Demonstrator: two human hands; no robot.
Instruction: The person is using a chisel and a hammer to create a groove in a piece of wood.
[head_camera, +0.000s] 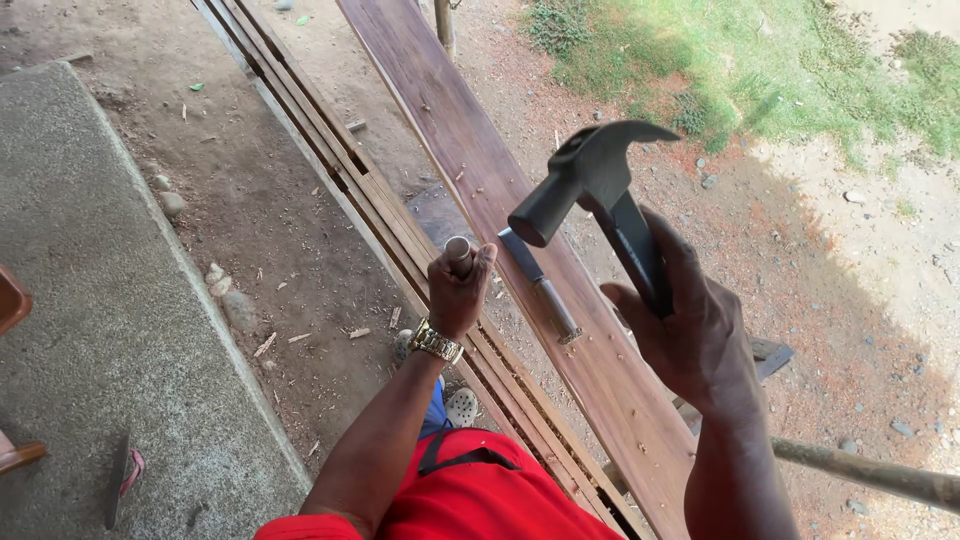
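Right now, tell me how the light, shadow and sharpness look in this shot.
Head view: the near ground and plank lie in shade, while the grass at top right is sunlit and washed out; a shadow edge crosses the dirt on the right; the hammer, right hand and left hand are sharp, without visible motion blur.

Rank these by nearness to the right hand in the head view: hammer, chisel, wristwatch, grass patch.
1. Hammer: gripped in the right hand.
2. Chisel: just left, tip on the plank.
3. Wristwatch: farther left, on the left wrist.
4. Grass patch: far off, top right.
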